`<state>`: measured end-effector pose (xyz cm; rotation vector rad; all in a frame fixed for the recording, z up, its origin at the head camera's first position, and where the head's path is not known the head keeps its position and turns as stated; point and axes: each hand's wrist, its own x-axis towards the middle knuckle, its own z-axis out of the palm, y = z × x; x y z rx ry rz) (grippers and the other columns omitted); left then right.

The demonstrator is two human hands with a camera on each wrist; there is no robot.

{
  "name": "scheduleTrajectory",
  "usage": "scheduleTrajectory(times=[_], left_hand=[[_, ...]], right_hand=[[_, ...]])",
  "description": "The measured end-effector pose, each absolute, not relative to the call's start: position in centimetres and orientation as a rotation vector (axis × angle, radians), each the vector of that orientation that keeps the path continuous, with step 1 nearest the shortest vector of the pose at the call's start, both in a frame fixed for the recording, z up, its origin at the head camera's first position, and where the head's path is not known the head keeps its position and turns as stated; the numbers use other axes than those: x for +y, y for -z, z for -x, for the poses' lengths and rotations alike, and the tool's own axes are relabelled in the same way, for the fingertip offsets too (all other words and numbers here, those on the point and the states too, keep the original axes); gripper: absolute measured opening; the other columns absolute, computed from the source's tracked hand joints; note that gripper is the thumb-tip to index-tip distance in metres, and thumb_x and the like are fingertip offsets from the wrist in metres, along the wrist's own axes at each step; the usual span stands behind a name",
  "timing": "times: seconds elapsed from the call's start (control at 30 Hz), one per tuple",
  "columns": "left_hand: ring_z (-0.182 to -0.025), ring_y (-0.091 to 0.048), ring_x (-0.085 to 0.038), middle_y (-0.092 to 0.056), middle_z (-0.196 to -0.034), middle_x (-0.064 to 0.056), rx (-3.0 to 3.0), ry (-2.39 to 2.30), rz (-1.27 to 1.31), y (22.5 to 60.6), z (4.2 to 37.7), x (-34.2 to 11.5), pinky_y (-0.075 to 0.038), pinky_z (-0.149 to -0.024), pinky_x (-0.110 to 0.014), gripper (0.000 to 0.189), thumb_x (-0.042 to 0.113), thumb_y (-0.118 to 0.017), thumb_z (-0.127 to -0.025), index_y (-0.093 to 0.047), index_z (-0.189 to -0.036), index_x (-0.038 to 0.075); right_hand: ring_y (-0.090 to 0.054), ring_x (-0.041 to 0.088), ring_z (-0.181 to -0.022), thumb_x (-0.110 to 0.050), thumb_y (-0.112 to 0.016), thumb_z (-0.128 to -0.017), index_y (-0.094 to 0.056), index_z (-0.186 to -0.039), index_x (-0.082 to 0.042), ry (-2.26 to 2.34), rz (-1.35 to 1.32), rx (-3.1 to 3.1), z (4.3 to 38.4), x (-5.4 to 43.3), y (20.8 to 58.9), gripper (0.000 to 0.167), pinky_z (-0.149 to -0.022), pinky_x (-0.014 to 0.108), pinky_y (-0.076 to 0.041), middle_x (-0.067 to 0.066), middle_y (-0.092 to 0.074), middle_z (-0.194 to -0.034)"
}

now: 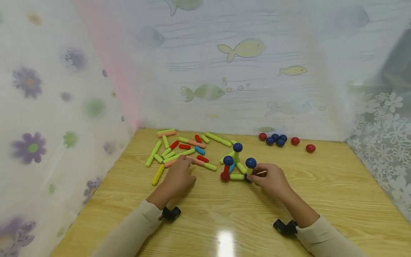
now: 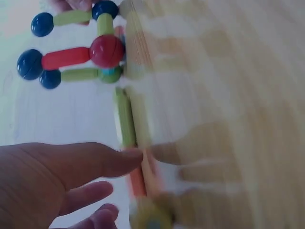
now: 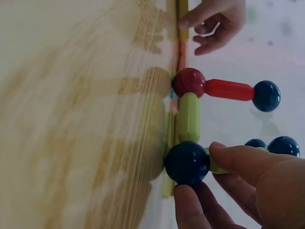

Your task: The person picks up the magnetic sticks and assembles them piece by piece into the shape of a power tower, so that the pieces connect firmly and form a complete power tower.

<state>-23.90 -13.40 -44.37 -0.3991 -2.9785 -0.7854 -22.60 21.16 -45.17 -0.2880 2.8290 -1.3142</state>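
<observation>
A toy frame of balls and rods stands on the table, with green rods [image 1: 237,177] along its base. A red ball [image 3: 189,82] forms one base corner, with a red rod [image 3: 230,89] topped by a blue ball [image 3: 267,96]. My right hand [image 1: 271,180] holds the frame at another corner, its thumb and fingers around the dark blue base ball [image 3: 187,163] and the foot of the upright rod. My left hand [image 1: 180,175] reaches over the loose rods, fingers apart, thumb beside a salmon rod [image 2: 137,181]. Its fingertips are partly hidden in the head view.
Loose green, red, salmon, blue and yellow rods [image 1: 158,174] lie scattered across the left and back of the table [image 1: 205,210]. Several blue balls [image 1: 275,137] and red balls [image 1: 310,148] sit at the back right. Printed curtains [image 1: 205,117] hang along the back and sides.
</observation>
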Motion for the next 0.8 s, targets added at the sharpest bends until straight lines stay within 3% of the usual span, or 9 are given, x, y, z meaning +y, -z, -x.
scheduleTrajectory(times=[0.13, 0.23, 0.3, 0.37, 0.43, 0.6, 0.8], left_hand=[[-0.081, -0.062, -0.019, -0.061, -0.120, -0.012, -3.052, 0.622, 0.255, 43.6, 23.4, -14.7, -0.056, -0.071, -0.036, 0.050, 0.025, -0.086, -0.084, -0.067, -0.127, 0.008], [-0.064, -0.051, -0.013, -0.062, -0.085, -0.003, -3.112, 0.586, 0.214, 43.3, 23.3, -15.5, -0.046, -0.056, -0.029, 0.036, 0.034, -0.088, -0.082, -0.071, -0.096, 0.006], [-0.053, -0.040, -0.011, -0.051, -0.064, 0.003, -3.136, 0.635, 0.214, 43.3, 23.4, -15.9, -0.033, -0.049, -0.026, 0.034, 0.035, -0.088, -0.082, -0.067, -0.075, 0.009], [-0.049, -0.033, -0.011, -0.038, -0.054, 0.005, -3.138, 0.701, 0.245, 43.5, 23.5, -16.3, -0.026, -0.048, -0.026, 0.041, 0.033, -0.088, -0.083, -0.061, -0.061, 0.012], [-0.052, -0.039, -0.008, -0.045, -0.056, 0.009, -3.120, 0.724, 0.270, 43.8, 23.6, -16.6, -0.031, -0.049, -0.025, 0.036, 0.032, -0.089, -0.083, -0.064, -0.061, 0.016], [-0.074, -0.062, -0.009, -0.072, -0.081, 0.012, -3.081, 0.817, 0.311, 44.2, 24.2, -16.8, -0.052, -0.068, -0.030, 0.015, 0.032, -0.090, -0.081, -0.080, -0.086, 0.022], [-0.079, -0.064, -0.007, -0.073, -0.089, 0.015, -2.979, 1.054, 0.427, 44.5, 24.0, -15.3, -0.054, -0.071, -0.030, 0.012, 0.031, -0.087, -0.085, -0.081, -0.095, 0.029]], right_hand=[[-0.075, 0.026, -0.100, -0.029, -0.082, -0.090, -0.078, -0.097, -0.018, 1.320, 0.279, 2.818, 22.6, 21.1, 45.3, 0.014, -0.078, 0.036, -0.062, 0.005, -0.076, -0.107], [-0.075, 0.026, -0.100, -0.028, -0.083, -0.090, -0.077, -0.096, -0.018, 1.322, 0.258, 2.817, 22.6, 21.2, 45.3, 0.013, -0.077, 0.036, -0.062, 0.004, -0.075, -0.106], [-0.075, 0.027, -0.100, -0.028, -0.082, -0.090, -0.077, -0.097, -0.017, 1.322, 0.260, 2.820, 22.5, 21.3, 45.3, 0.014, -0.077, 0.036, -0.062, 0.005, -0.075, -0.106], [-0.075, 0.027, -0.100, -0.028, -0.082, -0.090, -0.077, -0.098, -0.017, 1.326, 0.261, 2.818, 22.5, 21.3, 45.2, 0.015, -0.077, 0.037, -0.062, 0.005, -0.075, -0.107], [-0.075, 0.027, -0.100, -0.028, -0.082, -0.090, -0.078, -0.098, -0.016, 1.328, 0.269, 2.816, 22.5, 21.3, 45.2, 0.015, -0.078, 0.037, -0.062, 0.005, -0.076, -0.107], [-0.075, 0.025, -0.099, -0.028, -0.083, -0.090, -0.078, -0.098, -0.017, 1.335, 0.277, 2.815, 22.5, 21.4, 45.3, 0.015, -0.078, 0.036, -0.062, 0.004, -0.076, -0.106], [-0.075, 0.025, -0.099, -0.029, -0.082, -0.090, -0.078, -0.099, -0.017, 1.340, 0.267, 2.808, 22.6, 21.5, 45.6, 0.016, -0.078, 0.036, -0.062, 0.004, -0.075, -0.107]])
